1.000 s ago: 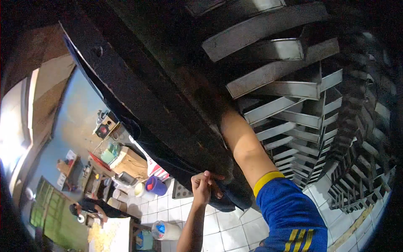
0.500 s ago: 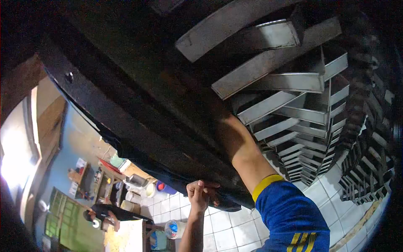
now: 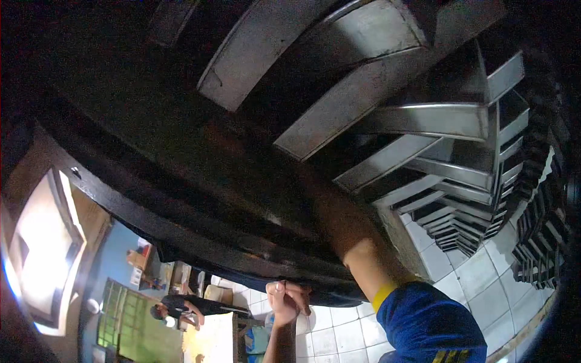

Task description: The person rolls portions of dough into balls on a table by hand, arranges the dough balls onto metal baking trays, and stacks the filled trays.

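My right arm (image 3: 366, 260), in a blue sleeve with yellow trim, reaches up into deep shadow beside the stacked metal trays (image 3: 339, 109). The right hand is lost in the dark, so its fingers and anything in them cannot be made out. Below the edge of a large dark curved panel (image 3: 200, 224), my left hand (image 3: 284, 302) has its fingers curled in. It is close to the panel's lower rim; whether it grips that rim or something small is not visible.
More metal trays rise in crisscrossed stacks (image 3: 451, 224) at right, above a white tiled floor (image 3: 484, 278). At lower left, a person in dark clothes (image 3: 181, 305) leans over a table (image 3: 221, 339) with yellowish pieces on it. A bright opening (image 3: 48, 242) glares at far left.
The view has shifted closer to the trays, which now look larger. My right forearm is deeper in shadow. My left hand stays curled near the panel's lower edge.
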The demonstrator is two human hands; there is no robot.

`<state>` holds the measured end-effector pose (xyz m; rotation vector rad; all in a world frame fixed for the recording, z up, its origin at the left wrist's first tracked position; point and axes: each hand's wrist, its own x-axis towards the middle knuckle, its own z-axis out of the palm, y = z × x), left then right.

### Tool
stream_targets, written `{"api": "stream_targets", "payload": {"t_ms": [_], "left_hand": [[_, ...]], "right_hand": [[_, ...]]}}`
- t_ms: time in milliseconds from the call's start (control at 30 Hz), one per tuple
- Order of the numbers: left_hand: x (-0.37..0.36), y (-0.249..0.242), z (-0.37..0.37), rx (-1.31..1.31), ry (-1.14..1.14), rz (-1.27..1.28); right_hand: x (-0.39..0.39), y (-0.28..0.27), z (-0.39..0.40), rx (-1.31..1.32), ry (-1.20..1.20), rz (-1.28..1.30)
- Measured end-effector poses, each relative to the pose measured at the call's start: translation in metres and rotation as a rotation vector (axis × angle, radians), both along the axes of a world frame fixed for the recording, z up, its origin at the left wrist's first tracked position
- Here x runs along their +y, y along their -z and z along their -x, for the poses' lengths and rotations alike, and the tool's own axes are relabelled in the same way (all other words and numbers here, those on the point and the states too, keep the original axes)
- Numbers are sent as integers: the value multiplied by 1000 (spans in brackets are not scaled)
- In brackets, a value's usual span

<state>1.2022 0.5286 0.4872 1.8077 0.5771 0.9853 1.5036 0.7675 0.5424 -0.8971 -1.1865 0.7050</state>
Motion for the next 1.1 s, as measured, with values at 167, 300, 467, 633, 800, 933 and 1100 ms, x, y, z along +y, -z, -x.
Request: {"api": "stream_targets", "payload": {"t_ms": [167, 300, 467, 633, 800, 933, 1100], "left_hand": [[-2, -7, -11, 68, -95, -148], [3, -4, -9, 74, -20, -106], [-5, -12, -15, 196, -198, -320], [-4, -5, -20, 138, -181, -235], [28, 35, 17, 61, -447, -297], [78, 63, 52, -168, -280, 89], [55, 62, 2, -169, -270, 30]], "right_hand": [[7, 11, 8, -14, -48, 21], [13, 14, 13, -22, -78, 31], [22, 11, 18, -32, -94, 43], [28, 11, 16, -46, -79, 59], [-13, 2, 11, -82, 1, 61], [-197, 38, 32, -12, 132, -26], [-353, 190, 133, 10, 369, 21]]}}
